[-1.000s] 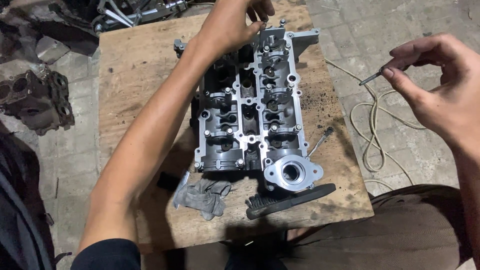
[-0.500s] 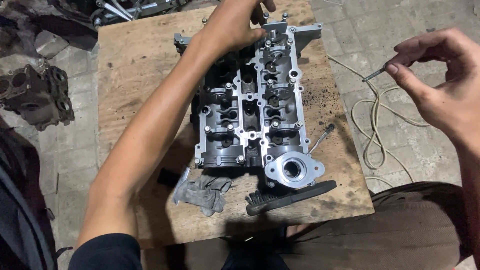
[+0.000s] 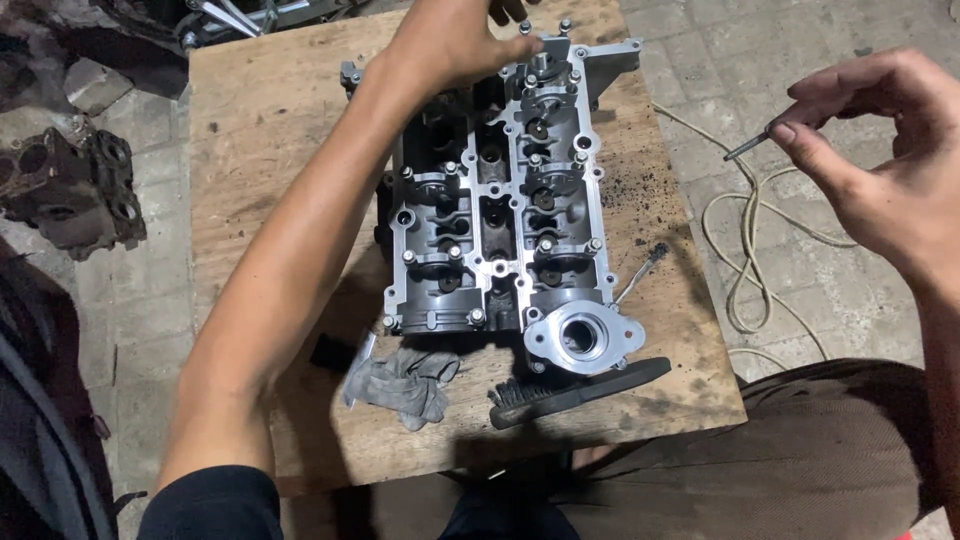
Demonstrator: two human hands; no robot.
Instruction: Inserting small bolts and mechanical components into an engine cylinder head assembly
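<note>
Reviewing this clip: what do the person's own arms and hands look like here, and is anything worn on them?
Both hands, left hand and right hand, are bare: no gloves, rings or watch visible. The left arm carries a short dark sleeve ending near the elbow; the right forearm is uncovered where visible.

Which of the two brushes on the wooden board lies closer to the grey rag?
The wide black brush at the board's near edge, just right of the grey rag. The thin small brush lies farther right, beside the cylinder head.

The counter (image 3: pixel 270 150) is a square wooden board, scuffed and stained with dark grit. The floor (image 3: pixel 800 40) consists of grey rectangular paving blocks. A pale cord (image 3: pixel 745 250) lies looped on the floor beside the counter. Dark cast metal parts (image 3: pixel 70 190) rest on the floor opposite. Lighting is even.
</note>
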